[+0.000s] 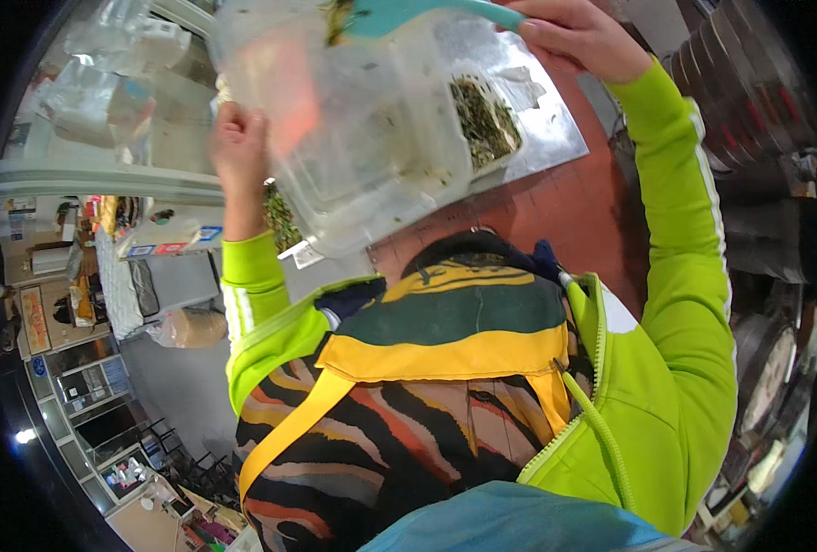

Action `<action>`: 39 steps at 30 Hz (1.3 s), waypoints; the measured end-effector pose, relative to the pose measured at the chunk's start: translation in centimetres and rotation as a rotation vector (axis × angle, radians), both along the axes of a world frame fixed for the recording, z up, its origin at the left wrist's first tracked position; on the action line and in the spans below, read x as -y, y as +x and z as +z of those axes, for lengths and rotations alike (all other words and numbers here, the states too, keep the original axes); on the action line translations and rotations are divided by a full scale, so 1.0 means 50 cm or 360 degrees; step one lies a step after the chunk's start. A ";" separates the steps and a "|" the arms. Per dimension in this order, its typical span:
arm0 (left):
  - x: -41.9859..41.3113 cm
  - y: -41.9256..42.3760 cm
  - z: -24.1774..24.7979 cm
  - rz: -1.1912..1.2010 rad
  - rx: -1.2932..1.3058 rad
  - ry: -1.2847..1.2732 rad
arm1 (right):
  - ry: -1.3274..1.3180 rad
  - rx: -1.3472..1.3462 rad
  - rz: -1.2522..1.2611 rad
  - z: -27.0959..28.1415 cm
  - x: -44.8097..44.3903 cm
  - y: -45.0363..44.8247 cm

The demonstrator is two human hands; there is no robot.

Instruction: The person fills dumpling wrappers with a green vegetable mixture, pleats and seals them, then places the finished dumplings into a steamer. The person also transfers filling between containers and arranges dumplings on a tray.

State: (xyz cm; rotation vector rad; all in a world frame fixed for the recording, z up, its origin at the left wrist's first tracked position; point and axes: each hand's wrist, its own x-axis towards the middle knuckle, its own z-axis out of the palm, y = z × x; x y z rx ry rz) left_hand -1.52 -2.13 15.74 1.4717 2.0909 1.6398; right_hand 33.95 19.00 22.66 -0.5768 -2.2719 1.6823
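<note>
My right hand (pixel 577 31) grips the handle of a teal plastic scoop or spatula (pixel 408 15) at the top of the view. Dark green shreds cling near its far end. Below it is a translucent plastic tub (pixel 380 148), blurred, with a few green bits stuck inside. My left hand (pixel 241 141) is closed at the tub's left edge and seems to hold its rim; its fingertips are hidden. To the right of the tub, a smaller container holds chopped green leaves (pixel 481 124) on a metal worktop (pixel 560 134).
More green and reddish chopped food (pixel 280 217) shows below my left hand. Glass shelving (pixel 104 176) with plastic bags is at the left. A stack of round metal steamers (pixel 743 83) stands at the right. The floor is red tile (pixel 588 207).
</note>
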 end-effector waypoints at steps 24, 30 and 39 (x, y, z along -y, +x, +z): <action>0.027 0.048 -0.008 0.0372 -0.0141 0.0327 | -0.1136 -0.0299 -0.0432 -0.139 0.256 -0.057; 0.041 0.128 -0.022 0.0222 -0.0088 0.0410 | -0.1741 -0.0373 -0.0289 -0.176 0.184 -0.228; 0.086 0.169 -0.026 0.0189 0.0102 0.0453 | -0.1444 -0.0463 -0.0326 -0.133 0.150 -0.264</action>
